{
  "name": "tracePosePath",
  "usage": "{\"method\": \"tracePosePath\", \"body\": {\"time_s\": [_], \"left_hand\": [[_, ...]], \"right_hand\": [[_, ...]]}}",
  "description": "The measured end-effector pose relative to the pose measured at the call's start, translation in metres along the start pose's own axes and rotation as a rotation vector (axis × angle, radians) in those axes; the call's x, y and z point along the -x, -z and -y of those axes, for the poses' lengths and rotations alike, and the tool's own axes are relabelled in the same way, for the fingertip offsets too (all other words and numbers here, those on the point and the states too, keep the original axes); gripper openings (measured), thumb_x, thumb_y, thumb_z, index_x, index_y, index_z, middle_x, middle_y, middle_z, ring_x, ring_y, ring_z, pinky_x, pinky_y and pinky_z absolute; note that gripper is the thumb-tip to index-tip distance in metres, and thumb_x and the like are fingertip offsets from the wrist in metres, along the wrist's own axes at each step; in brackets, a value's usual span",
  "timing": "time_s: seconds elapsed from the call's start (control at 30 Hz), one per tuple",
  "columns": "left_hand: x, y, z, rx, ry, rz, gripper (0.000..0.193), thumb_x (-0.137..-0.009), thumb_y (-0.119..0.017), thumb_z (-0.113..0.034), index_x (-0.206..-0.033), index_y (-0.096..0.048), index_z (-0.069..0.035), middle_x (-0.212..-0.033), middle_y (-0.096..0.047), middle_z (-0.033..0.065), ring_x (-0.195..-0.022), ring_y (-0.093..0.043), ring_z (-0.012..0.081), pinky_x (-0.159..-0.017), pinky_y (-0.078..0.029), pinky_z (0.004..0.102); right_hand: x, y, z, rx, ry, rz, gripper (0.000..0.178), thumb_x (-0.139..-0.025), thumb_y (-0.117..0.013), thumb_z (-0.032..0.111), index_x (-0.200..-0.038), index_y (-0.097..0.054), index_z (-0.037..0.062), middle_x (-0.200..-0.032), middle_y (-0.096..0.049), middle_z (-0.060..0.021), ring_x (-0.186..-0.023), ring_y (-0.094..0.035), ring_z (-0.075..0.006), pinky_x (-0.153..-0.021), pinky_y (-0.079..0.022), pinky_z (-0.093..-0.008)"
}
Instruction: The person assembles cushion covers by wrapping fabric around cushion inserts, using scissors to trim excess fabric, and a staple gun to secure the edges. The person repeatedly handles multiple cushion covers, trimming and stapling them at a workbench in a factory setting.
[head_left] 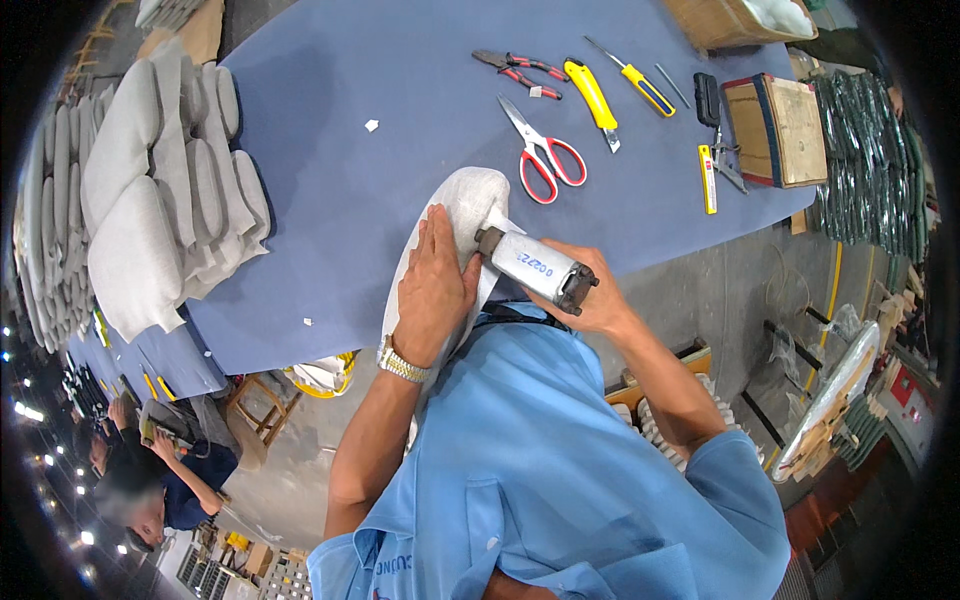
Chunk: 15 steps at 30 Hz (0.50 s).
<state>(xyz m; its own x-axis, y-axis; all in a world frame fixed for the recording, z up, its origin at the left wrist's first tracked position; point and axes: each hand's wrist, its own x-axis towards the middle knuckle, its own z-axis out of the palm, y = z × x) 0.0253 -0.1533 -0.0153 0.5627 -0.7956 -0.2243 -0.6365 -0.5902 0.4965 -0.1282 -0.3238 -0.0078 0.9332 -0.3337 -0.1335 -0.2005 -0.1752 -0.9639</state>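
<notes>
A light grey fabric-covered padded piece (468, 190) rests at the table's near edge, against my blue shirt. My left hand (434, 275), a metal watch on its wrist, lies flat on it with the fingers stretched out. My right hand (585, 285) is wrapped round a silver staple gun (527, 262), most of its grip hidden under the tool's body. The gun's nose meets the fabric just right of my left fingers. Whether a staple is in the cloth I cannot make out.
Beyond lie red-handled scissors (545, 155), pliers (520, 72), a yellow utility knife (592, 98) and a screwdriver (635, 80) on the blue table (330, 190). Grey padded pieces (165, 190) are stacked at left. A box (780, 130) stands right. Another person (175, 480) works at lower left.
</notes>
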Motion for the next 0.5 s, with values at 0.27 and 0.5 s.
{"method": "tracePosePath", "body": {"time_s": [0.27,0.5], "left_hand": [[-0.002,0.0,-0.012,0.003,0.086,0.01,0.085,-0.089,-0.075,-0.016,-0.155,-0.029,0.008,-0.156,-0.042,0.0308,-0.142,-0.047,0.0453,-0.108,-0.051,0.0541],[-0.005,0.004,-0.011,0.001,0.083,0.015,0.085,-0.088,-0.075,-0.016,-0.155,-0.029,0.009,-0.155,-0.044,0.0311,-0.141,-0.049,0.0446,-0.106,-0.052,0.0537]], "right_hand": [[-0.012,-0.001,0.012,0.064,-0.113,0.025,0.035,-0.074,-0.076,0.009,-0.106,-0.066,0.0011,-0.088,-0.069,-0.0187,-0.085,-0.068,-0.0413,-0.074,-0.055,-0.0398],[-0.005,-0.005,0.01,0.058,-0.094,-0.003,0.028,-0.079,-0.078,0.007,-0.104,-0.068,-0.0005,-0.089,-0.071,-0.013,-0.08,-0.072,-0.026,-0.074,-0.055,-0.0343]]}}
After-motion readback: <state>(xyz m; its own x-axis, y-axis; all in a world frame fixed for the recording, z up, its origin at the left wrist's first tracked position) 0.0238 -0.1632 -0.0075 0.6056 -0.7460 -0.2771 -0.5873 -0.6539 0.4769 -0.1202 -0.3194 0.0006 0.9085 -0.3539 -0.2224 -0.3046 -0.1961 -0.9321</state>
